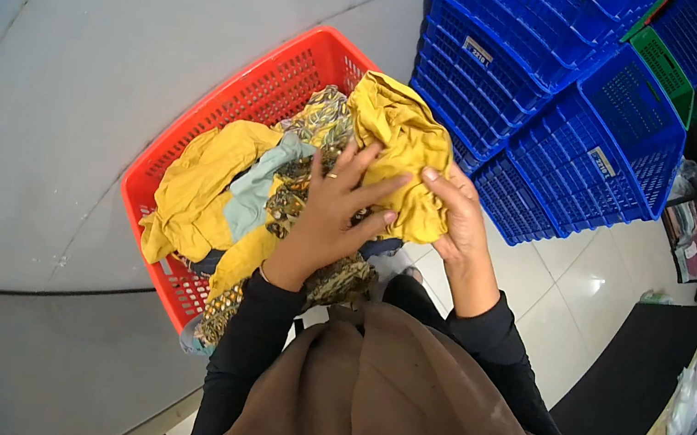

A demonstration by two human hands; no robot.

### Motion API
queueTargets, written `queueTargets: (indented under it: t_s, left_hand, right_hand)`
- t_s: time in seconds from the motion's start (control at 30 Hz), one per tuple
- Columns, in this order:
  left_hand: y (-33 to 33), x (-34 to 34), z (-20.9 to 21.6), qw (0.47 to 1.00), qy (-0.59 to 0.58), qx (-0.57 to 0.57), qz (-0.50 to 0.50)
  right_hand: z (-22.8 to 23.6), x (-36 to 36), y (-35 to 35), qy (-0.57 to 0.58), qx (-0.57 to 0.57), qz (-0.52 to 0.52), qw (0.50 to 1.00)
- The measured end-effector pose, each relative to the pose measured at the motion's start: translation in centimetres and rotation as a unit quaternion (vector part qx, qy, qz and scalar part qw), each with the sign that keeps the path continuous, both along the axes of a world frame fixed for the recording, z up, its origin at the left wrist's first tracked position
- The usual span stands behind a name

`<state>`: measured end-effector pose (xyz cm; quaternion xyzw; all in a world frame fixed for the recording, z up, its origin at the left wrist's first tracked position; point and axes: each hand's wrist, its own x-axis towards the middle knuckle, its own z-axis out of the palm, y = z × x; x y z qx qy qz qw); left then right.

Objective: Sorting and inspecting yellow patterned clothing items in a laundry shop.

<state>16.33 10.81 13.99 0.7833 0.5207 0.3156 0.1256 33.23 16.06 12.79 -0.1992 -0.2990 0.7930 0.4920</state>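
Room: pale floor tiles (pixel 602 262) show to the right of our right hand (pixel 462 224), blue crates (pixel 487 65) are stacked beyond it, and a grey wall (pixel 115 9) stands to the left of our left hand (pixel 323 213).
Right hand: we pinch the near right edge of the yellow cloth (pixel 402 124), thumb on top.
Left hand: our fingers are spread wide, their tips over the cloth's left side; we cannot tell how firmly they press.
Yellow cloth: it hangs bunched between and just beyond our hands, above the near right part of the red basket (pixel 253 70).
Basket load: left of our left hand lie a yellow garment (pixel 212 170) and a pale green cloth (pixel 252 191); patterned fabric (pixel 326 116) sits just beyond it.
Handling: we would do well to hold the edge firmly with the right hand and smooth outward with flat left fingers, lifting folds clear of the pile so nothing snags.
Hard to see: our right fingers disappear beneath the cloth, its full shape is lost in folds, and the pile covers the basket's bottom.
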Motion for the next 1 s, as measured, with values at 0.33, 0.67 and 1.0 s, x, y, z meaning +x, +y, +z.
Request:
queueTargets:
  t_s: [0.33, 0.67, 1.0]
  left_hand:
    - [-6.4, -4.5, -3.8, 0.944, 0.133, -0.119, 0.276]
    - [0.0, -2.9, -8.0, 0.896, 0.077, -0.317, 0.302]
    - [3.4, 21.7, -3.0, 0.927, -0.29, -0.231, -0.062]
  right_hand:
    - [1.7, 31.6, 1.4, 0.2, 0.173, -0.209, 0.941]
    - [-4.5, 45.8, -8.0, 0.179, 0.053, -0.311, 0.932]
    - [1.3, 54.0, -15.7, 0.053, 0.098, -0.59, 0.8]
